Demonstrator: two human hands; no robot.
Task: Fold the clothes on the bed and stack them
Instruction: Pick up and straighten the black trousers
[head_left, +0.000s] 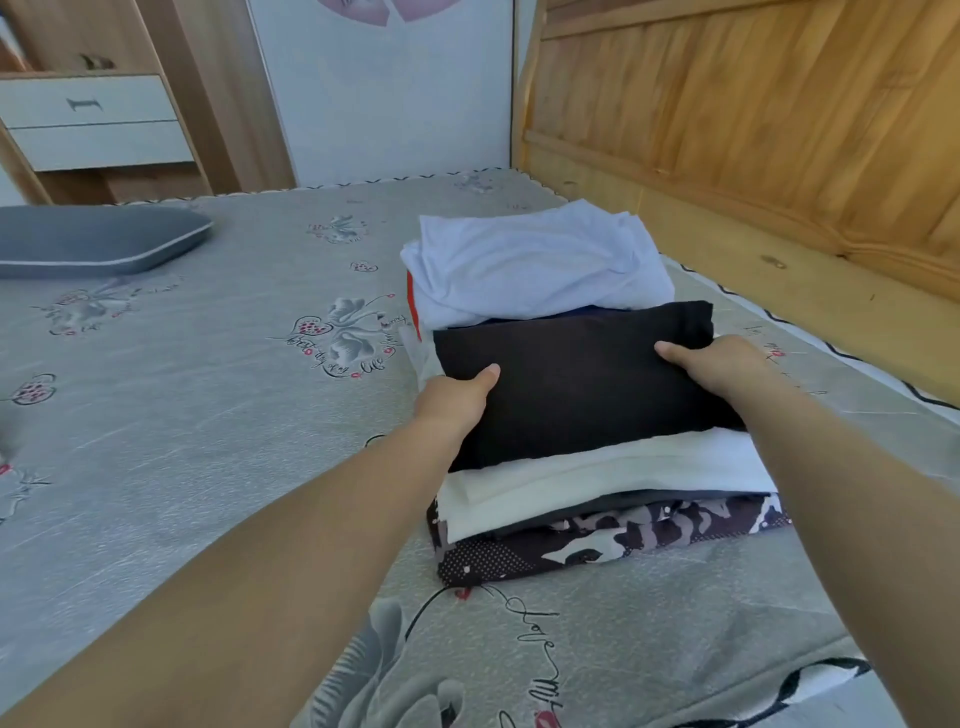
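Observation:
A folded black garment (576, 384) lies on top of a stack on the bed (208, 395). My left hand (457, 397) grips its left edge, thumb on top and fingers hidden under the cloth. My right hand (711, 364) grips its right edge the same way. Under the black piece lie a folded white garment (597, 478) and a dark patterned garment (587, 540). Behind it sits a second pile topped by a loosely folded pale blue garment (530, 265), with a red and white edge showing at its left side.
A grey pillow (98, 239) lies at the far left of the bed. A wooden headboard (753, 135) runs along the right side. A wooden cabinet with white drawers (93, 119) stands beyond the bed's far edge.

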